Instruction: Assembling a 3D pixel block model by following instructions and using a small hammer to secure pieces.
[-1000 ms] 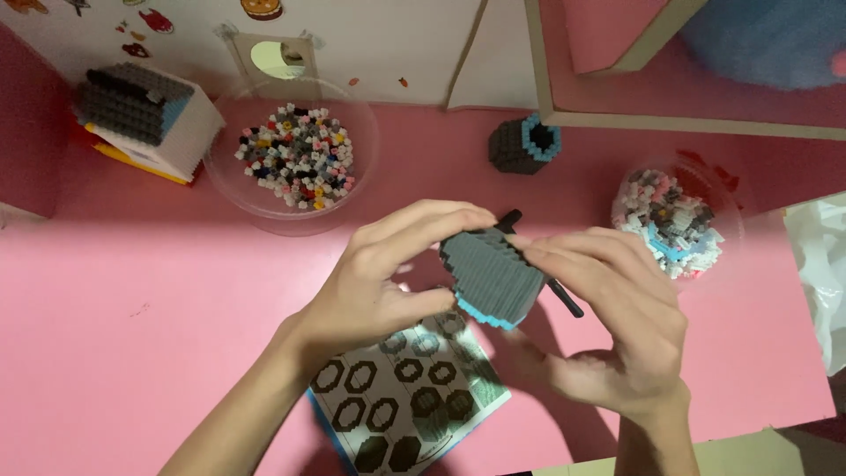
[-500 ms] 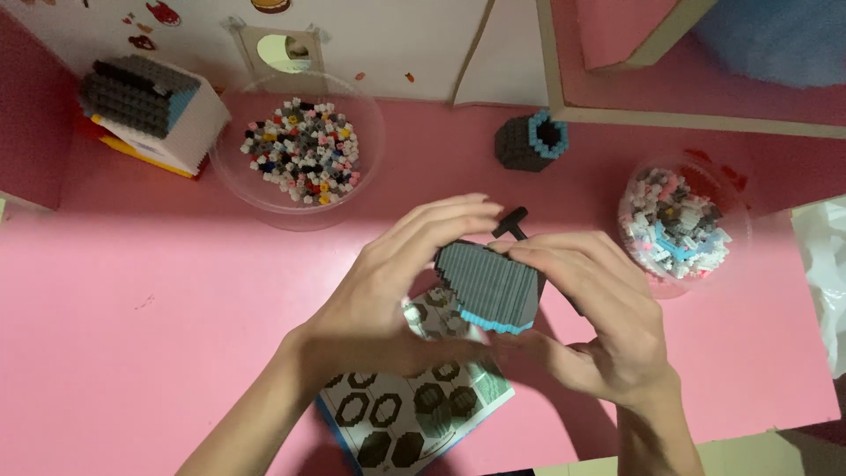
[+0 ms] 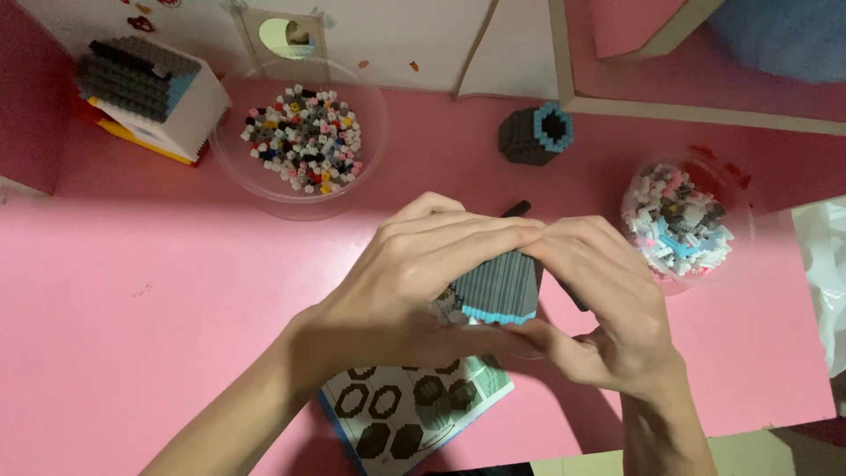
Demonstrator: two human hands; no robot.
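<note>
The dark grey block piece (image 3: 499, 286) sits between both my hands, held up above the pink table (image 3: 159, 291) and over the instruction sheet (image 3: 414, 410). My left hand (image 3: 414, 282) wraps over its top and near side, fingers curled across it; my right hand (image 3: 608, 308) cups it from the other side and below, thumb and fingers pressed in. Both are gripping, neither one slack.

How far along? A good chunk is built: many stacked grey layers with a light blue band along the lower edge. Plenty looks left, I judge, since the clear bowl of mixed bricks (image 3: 304, 137) is well stocked and so is the smaller tub of bricks (image 3: 683, 220) on my right (pinks, blues, greys in there). A small dark cylinder with a blue rim (image 3: 536, 134) stands apart at the back, not joined on. The black stick (image 3: 515, 210) poking out behind my fingers may be a tool; I can't tell from here.
</note>
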